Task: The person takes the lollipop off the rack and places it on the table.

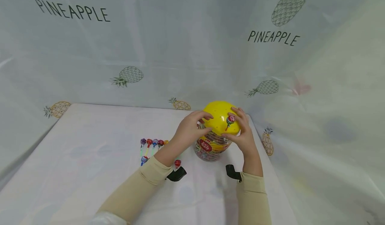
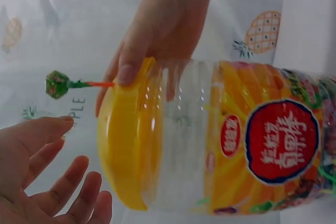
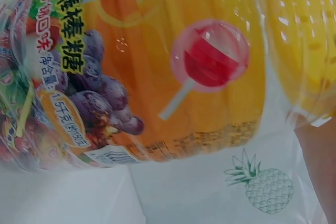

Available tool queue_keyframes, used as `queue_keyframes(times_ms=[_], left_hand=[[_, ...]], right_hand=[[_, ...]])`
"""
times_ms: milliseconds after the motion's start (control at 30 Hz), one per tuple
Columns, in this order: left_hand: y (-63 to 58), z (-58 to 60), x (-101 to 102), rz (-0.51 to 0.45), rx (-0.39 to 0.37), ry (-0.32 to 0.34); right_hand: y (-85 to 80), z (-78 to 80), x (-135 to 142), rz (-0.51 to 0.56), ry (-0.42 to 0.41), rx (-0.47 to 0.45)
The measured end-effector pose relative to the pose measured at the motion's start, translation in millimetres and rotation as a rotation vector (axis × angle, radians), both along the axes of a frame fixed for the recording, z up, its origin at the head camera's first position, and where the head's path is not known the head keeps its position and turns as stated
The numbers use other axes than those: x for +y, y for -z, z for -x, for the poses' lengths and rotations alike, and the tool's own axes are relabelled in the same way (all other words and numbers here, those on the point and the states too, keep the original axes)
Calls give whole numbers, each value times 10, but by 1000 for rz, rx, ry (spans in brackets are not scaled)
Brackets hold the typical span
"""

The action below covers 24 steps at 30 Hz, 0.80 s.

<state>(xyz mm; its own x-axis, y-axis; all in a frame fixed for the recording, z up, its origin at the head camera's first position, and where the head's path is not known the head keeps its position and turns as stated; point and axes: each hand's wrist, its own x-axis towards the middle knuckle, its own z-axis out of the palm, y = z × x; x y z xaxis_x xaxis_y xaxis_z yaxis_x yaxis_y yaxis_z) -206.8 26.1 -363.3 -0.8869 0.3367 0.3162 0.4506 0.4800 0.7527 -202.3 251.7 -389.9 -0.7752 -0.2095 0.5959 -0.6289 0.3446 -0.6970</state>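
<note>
A clear plastic candy jar with an orange label stands upright and carries a yellow lid. My right hand grips the lid from the right, fingers and thumb curved about its edge. Its thumb also lies over the end of a lollipop's orange stick, and the wrapped lollipop points up past the lid. Just left of the lid is my left hand. In the left wrist view its fingers are spread and loosely bent, apart from the lid, with nothing in them. Most of the right hand is outside the right wrist view.
Several wrapped lollipops lie in rows left of the jar, partly covered by my left forearm. The white tabletop ends at a pineapple-print curtain behind and to the right of the jar.
</note>
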Motion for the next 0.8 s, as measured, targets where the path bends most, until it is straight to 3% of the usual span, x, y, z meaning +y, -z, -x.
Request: queue_keyframes(times_ms=[133, 367, 800], left_hand=[[-84, -14, 107, -19, 6, 27], [-187, -58, 288, -57, 5, 91], [-183, -38, 394, -85, 53, 112]], right_hand=[[8, 22, 30, 13, -59, -7], [35, 17, 53, 49, -72, -27], [23, 1, 31, 44, -45, -40]])
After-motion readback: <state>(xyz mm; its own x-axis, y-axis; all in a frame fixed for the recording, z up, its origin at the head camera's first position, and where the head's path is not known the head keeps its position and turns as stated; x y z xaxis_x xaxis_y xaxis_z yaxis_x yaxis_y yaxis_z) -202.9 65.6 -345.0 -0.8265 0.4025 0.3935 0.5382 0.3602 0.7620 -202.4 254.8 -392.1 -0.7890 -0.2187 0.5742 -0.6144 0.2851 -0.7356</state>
